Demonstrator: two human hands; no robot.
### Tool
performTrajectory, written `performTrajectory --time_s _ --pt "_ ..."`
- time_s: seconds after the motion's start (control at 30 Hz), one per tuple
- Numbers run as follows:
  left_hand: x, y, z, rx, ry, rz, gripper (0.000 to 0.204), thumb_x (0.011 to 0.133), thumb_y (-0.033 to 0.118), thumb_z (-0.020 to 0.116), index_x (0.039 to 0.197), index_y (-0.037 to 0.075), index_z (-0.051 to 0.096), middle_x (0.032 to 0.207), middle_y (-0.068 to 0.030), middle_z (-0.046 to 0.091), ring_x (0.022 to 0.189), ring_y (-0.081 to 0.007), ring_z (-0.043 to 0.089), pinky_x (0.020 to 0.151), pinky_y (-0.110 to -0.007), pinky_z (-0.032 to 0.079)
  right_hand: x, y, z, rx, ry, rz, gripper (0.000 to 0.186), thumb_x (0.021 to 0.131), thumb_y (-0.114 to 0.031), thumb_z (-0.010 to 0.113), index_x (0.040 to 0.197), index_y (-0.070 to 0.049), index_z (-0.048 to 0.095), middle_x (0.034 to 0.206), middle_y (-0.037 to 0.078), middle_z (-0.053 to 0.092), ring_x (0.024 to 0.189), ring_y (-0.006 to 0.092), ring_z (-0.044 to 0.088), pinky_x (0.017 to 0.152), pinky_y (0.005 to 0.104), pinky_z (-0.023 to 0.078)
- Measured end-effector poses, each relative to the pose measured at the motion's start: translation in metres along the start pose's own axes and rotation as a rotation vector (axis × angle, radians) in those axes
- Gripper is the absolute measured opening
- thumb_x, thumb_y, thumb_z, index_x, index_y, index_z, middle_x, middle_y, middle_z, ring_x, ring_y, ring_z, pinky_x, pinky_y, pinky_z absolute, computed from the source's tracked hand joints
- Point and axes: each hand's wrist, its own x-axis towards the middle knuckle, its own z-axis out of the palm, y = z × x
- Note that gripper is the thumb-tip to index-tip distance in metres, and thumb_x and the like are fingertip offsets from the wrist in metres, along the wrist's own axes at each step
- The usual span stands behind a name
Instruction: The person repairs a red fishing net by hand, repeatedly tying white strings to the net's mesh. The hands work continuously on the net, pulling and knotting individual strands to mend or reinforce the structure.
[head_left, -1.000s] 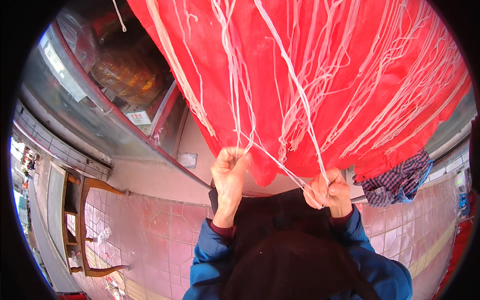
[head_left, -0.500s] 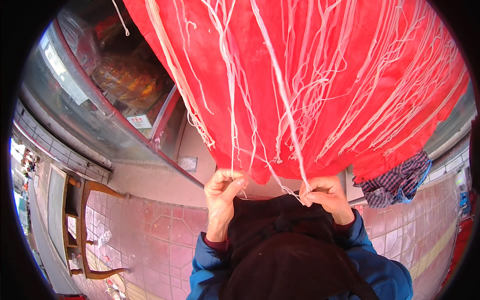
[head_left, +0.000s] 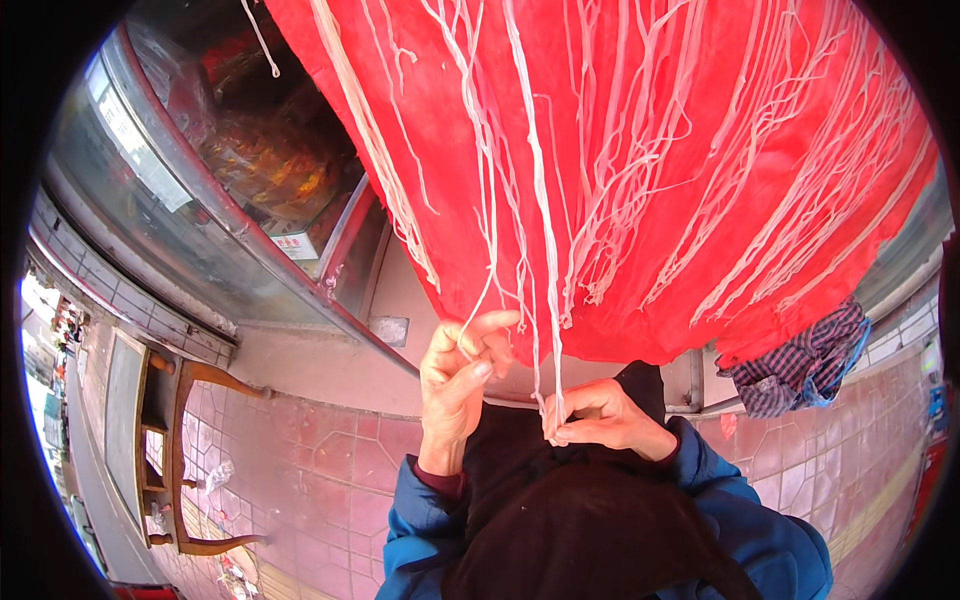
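A large red cloth hangs in front of me, with many long white strings running down over it in loose bundles. My right hand pinches the lower ends of a thick white strand and a thinner one beside it, both pulled taut toward me. To its left, my left hand has its thumb against curled fingers while the index finger reaches sideways. A thin white string runs down into those fingers; its end is hidden there. Other loose string ends dangle just right of the left fingertips.
Left stands a glass-fronted case with plastic-wrapped goods inside. A wooden piece of furniture with curved legs is on the tiled floor. At right hangs a dark checked cloth. A dark apron covers my front.
My right hand has moved left and slightly down with its strands, closer to my left hand. The left hand has risen a little and its index finger has straightened.
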Motion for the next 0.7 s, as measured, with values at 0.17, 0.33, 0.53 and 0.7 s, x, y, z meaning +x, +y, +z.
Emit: performTrajectory --time_s 0.17,0.33,0.53,0.7 --pt "0.011 0.002 0.011 -0.011 0.059 -0.126 0.040 0.083 0.002 0.063 0.119 0.007 0.047 0.102 -0.0219 0.064 0.064 -0.0119 0.052 0.060 -0.025 0.041 0.013 0.007 0.004 -0.196 0.003 0.013 0.012 0.088 -0.008 0.061 0.090 0.003 0.065 0.082 0.005 0.061 0.075 0.0094 0.054 0.068 0.0254 0.042" --pt "0.012 -0.003 0.016 0.141 0.294 -0.214 0.044 0.083 0.001 0.065 0.124 0.001 0.049 0.063 0.0015 0.054 0.052 -0.0056 0.046 0.047 -0.019 0.032 0.017 0.011 0.003 -0.193 0.018 0.024 0.014 0.088 -0.007 0.060 0.095 0.003 0.067 0.082 0.006 0.062 0.077 0.0099 0.056 0.070 0.0258 0.044" --pt "0.024 -0.018 0.021 0.361 0.405 -0.190 0.011 0.082 0.004 0.068 0.092 0.003 0.067 0.060 0.0060 0.053 0.044 -0.0004 0.036 0.042 -0.017 0.024 0.021 0.014 0.002 -0.187 -0.008 0.023 0.015 0.088 -0.006 0.060 0.096 0.004 0.067 0.084 0.007 0.062 0.078 0.0107 0.057 0.071 0.0261 0.045" --pt "0.023 -0.027 0.020 0.315 0.411 -0.216 0.005 0.081 0.004 0.069 0.086 0.003 0.067 0.060 0.0060 0.053 0.047 -0.0004 0.037 0.043 -0.017 0.025 0.016 0.020 -0.001 -0.182 0.008 0.049 0.016 0.088 -0.006 0.059 0.098 0.005 0.066 0.083 0.006 0.062 0.078 0.0102 0.058 0.071 0.0249 0.045"
